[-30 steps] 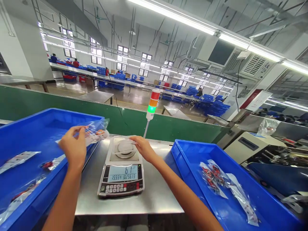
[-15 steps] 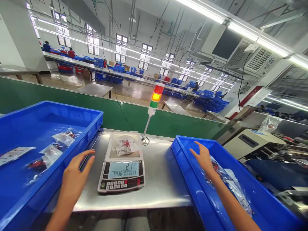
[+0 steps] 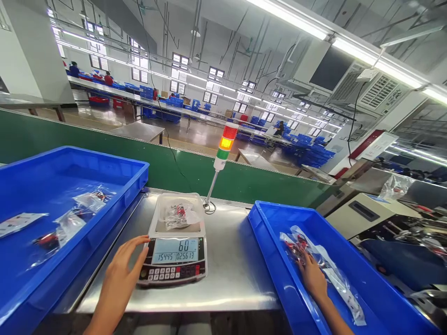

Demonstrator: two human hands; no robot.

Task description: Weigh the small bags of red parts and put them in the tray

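Note:
A counting scale (image 3: 174,253) stands on the steel table (image 3: 230,274), and its display reads 60. A clear bag of small red parts (image 3: 179,215) lies on its pan. My left hand (image 3: 122,274) is open, fingers stretched, fingertips touching the scale's left front corner. My right hand (image 3: 312,277) rests in the right blue bin (image 3: 335,242), fingers lying on clear bags of red parts (image 3: 324,265); whether it grips one is unclear.
A left blue bin (image 3: 115,204) holds several clear bags (image 3: 70,218). A signal tower (image 3: 223,149) stands behind the scale, amber lit. A green barrier (image 3: 244,184) runs behind the table. Machines sit at the right (image 3: 366,211). People work at far benches.
My left hand moved forward to the scale's corner. My right hand dropped lower onto the bags in the right bin. The scale's reading rose from 21 to 60.

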